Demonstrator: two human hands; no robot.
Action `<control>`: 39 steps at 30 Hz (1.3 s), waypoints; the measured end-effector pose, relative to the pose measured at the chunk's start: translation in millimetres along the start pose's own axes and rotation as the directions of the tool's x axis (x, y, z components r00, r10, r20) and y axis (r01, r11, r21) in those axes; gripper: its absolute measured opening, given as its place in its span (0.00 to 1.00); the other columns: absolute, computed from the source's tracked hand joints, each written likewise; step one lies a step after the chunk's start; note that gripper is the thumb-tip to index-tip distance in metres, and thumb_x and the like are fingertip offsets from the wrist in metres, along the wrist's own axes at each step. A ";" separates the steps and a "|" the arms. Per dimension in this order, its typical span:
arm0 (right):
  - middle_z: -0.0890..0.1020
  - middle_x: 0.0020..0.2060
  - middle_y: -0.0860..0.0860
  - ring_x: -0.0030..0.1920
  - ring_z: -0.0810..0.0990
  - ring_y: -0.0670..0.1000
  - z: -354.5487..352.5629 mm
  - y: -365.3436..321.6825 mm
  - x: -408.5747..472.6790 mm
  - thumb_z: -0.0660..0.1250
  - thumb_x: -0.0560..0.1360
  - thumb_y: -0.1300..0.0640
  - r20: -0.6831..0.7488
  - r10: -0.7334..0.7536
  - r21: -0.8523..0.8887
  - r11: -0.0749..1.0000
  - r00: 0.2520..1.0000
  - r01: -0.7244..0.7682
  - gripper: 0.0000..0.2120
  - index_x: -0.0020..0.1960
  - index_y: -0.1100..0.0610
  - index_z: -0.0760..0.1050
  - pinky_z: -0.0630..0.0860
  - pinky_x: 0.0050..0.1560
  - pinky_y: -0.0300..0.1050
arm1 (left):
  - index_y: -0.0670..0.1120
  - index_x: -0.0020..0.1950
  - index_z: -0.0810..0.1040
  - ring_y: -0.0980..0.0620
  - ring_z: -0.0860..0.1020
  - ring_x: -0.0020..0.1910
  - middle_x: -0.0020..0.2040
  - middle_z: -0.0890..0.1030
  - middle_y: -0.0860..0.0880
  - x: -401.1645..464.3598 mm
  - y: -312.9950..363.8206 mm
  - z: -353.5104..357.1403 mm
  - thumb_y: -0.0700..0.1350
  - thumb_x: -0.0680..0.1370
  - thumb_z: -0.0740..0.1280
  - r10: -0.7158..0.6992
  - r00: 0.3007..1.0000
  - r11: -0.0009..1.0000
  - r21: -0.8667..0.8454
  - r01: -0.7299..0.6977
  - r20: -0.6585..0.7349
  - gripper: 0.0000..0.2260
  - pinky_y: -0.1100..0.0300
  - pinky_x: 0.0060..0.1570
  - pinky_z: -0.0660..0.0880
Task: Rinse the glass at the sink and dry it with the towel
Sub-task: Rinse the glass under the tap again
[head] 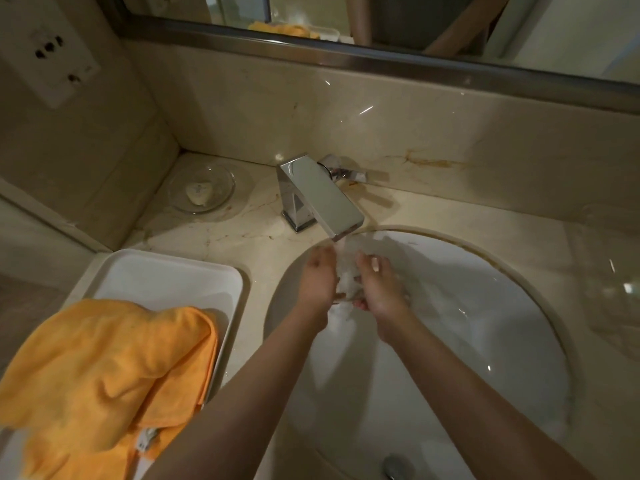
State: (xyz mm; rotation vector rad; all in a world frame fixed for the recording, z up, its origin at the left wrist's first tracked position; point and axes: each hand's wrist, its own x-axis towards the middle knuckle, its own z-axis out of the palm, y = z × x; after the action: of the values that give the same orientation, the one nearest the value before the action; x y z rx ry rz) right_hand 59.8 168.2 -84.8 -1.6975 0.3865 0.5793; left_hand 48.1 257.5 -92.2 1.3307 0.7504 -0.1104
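Holding the glass point(346, 285) under the running faucet point(320, 195) over the sink point(450, 341) — fingers of my left hand point(317, 282) and right hand point(379, 289) curled around it. Orange towel point(104, 375) sits on the tray point(166, 271) — left on the surface point(433, 209).

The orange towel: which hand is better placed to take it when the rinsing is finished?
Probably the left hand. The towel lies on the white tray, left of the sink. Both hands are under the faucet; the right hand would have to cross over.
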 end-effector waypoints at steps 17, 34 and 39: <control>0.77 0.46 0.38 0.41 0.78 0.37 4.5 18.1 4.4 0.71 0.71 0.55 0.069 -0.085 0.188 0.980 0.994 0.071 0.32 0.69 0.45 0.59 0.74 0.38 0.38 | 0.42 0.46 0.70 0.44 0.76 0.39 0.42 0.74 0.41 0.0 -18.8 -2.5 0.48 0.81 0.51 -0.557 0.798 0.641 -0.491 0.590 0.230 0.13 0.50 0.33 0.78; 0.82 0.43 0.49 0.46 0.82 0.48 -5.8 -4.7 14.6 0.71 0.67 0.64 0.362 -0.179 -0.179 0.950 0.915 0.257 0.14 0.47 0.50 0.72 0.78 0.45 0.41 | 0.48 0.52 0.78 0.48 0.74 0.52 0.52 0.79 0.46 17.6 -8.4 -15.0 0.68 0.76 0.47 -0.425 0.863 0.887 -0.064 0.457 0.274 0.30 0.52 0.48 0.70; 0.79 0.46 0.46 0.46 0.79 0.45 -8.0 -14.4 14.2 0.75 0.64 0.59 0.406 -0.134 -0.510 0.787 0.904 0.346 0.27 0.59 0.56 0.67 0.75 0.43 0.37 | 0.50 0.52 0.76 0.49 0.75 0.53 0.50 0.78 0.49 11.3 6.7 -16.7 0.63 0.78 0.54 -0.440 0.843 0.896 0.089 0.435 0.308 0.20 0.49 0.59 0.68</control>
State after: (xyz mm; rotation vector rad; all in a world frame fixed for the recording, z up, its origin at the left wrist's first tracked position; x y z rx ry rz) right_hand 80.7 164.2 -80.3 -2.1219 -0.3082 0.8435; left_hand 52.8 278.2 -93.5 1.0966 0.7614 -0.6885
